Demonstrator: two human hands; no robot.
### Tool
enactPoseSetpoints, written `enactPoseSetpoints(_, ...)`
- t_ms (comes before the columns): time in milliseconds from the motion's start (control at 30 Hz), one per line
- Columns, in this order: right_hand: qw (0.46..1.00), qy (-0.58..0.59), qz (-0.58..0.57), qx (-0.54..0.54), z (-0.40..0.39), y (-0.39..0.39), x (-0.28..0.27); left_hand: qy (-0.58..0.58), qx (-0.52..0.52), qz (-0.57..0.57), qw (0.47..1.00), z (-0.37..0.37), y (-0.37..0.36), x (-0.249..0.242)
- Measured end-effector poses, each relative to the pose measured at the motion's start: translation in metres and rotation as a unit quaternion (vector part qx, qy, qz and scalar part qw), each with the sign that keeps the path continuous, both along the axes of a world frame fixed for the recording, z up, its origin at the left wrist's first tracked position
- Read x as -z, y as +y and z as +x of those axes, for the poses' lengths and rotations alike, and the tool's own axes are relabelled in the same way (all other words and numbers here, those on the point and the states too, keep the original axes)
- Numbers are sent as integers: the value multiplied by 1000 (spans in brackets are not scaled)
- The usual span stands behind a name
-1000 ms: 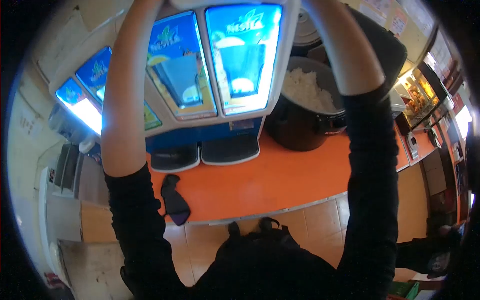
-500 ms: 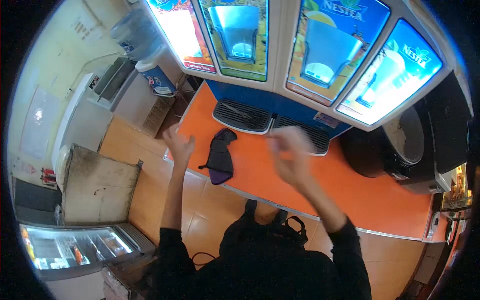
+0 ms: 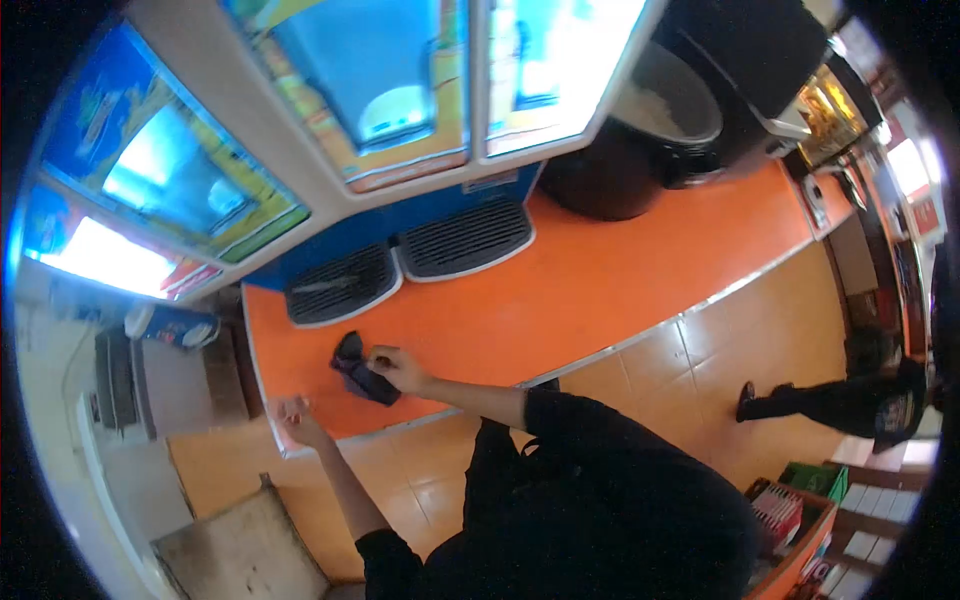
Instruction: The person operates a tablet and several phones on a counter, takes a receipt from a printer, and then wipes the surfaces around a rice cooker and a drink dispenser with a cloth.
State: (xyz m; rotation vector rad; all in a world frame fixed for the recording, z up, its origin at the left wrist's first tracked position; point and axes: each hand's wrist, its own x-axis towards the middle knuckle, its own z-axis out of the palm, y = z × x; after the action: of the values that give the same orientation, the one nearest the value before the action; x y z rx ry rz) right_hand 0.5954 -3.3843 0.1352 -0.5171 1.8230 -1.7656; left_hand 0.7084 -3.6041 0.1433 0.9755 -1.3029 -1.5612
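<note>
While right hand (image 3: 402,371) touches one dark cloth (image 3: 366,382), two trays (image 3: 468,243) nearby

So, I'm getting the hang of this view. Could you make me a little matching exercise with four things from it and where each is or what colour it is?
Column one
1. Right hand
2. Countertop
3. Drip trays
4. Left hand

Column two
A. Orange
B. Near the countertop's corner, apart from the dark cloth item
C. Side by side, below the lit drink panels
D. At the dark cloth item

Right pairs: 1-D, 2-A, 3-C, 4-B
</note>
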Motion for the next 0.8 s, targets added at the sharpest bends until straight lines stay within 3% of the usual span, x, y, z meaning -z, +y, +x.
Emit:
enactPoseSetpoints(33,990,-110,-83,8,-5,30,-7,5,14,4,1000,1,-5,13)
enactPoseSetpoints(67,961,-217,-169,16,-4,66,-25,-8,8,-79,997,12,-23,38)
enactPoseSetpoints(100,935,-293,-185,79,-2,105,-62,-17,1,-162,987,14,-31,51)
enactPoseSetpoints(133,898,-366,-202,139,0,146,-102,-11,16,-161,987,12,-23,48)
enactPoseSetpoints(200,859,-392,-256,207,5,226,-128,-201,-21,-302,931,7,0,27)
enactPoseSetpoints(267,872,-284,-246,314,15,301,-149,-199,9,-303,932,-1,35,1)
enactPoseSetpoints(333,855,-225,-353,308,31,371,-164,-202,36,-304,930,-11,63,-5)
enactPoseSetpoints(367,880,-186,-310,308,32,408,-158,-149,63,-299,940,-15,78,-4)
enactPoseSetpoints(433,835,-143,-267,460,35,462,-159,-93,95,-294,947,-23,104,5)
enactPoseSetpoints(500,833,-86,-211,505,25,520,-156,53,130,-172,975,-37,132,13)
enactPoseSetpoints(533,806,-85,-110,575,16,548,-148,56,136,-174,974,-43,153,6)
enactPoseSetpoints(567,768,-86,-7,635,5,575,-138,-78,115,-226,964,-43,178,-3)
enactPoseSetpoints(600,766,-85,-10,637,-11,604,-126,-211,89,-272,935,-47,206,-10)
enactPoseSetpoints(667,792,-110,165,578,-38,653,-92,-172,78,-286,940,-58,254,-12)
enactPoseSetpoints(700,792,-113,163,578,-45,665,-75,-130,65,-297,944,-64,274,-14)
enactPoseSetpoints(733,767,35,344,541,-52,670,-62,-131,64,-300,943,-67,292,-14)
enactPoseSetpoints(767,700,179,505,472,-59,675,-49,-164,86,-275,943,-64,305,-18)
enactPoseSetpoints(800,755,136,513,383,-67,673,-70,-198,107,-249,942,-62,314,-21)
